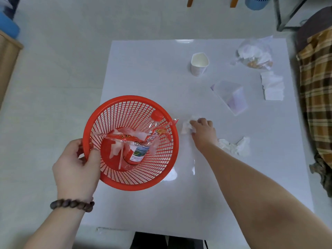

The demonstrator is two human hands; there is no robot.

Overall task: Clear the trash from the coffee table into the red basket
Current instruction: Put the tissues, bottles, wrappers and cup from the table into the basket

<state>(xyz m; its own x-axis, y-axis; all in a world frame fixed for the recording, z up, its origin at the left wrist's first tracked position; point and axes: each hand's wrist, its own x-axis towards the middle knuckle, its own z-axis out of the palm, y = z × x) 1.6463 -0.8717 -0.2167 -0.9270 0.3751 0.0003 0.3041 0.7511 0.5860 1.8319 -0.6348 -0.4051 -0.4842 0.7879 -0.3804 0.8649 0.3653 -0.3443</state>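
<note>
Bottle label (139,151) — print too small.

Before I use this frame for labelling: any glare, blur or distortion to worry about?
Head view: glare patches shine on the glossy table, by the basket and at the far edge; white tissue under the right hand washes out against the pale top; the wide lens bends the table edges; corners look soft; left hand is sharp.

red basket (115,174) holding bottle (142,144), tissues (235,147) on table
</note>
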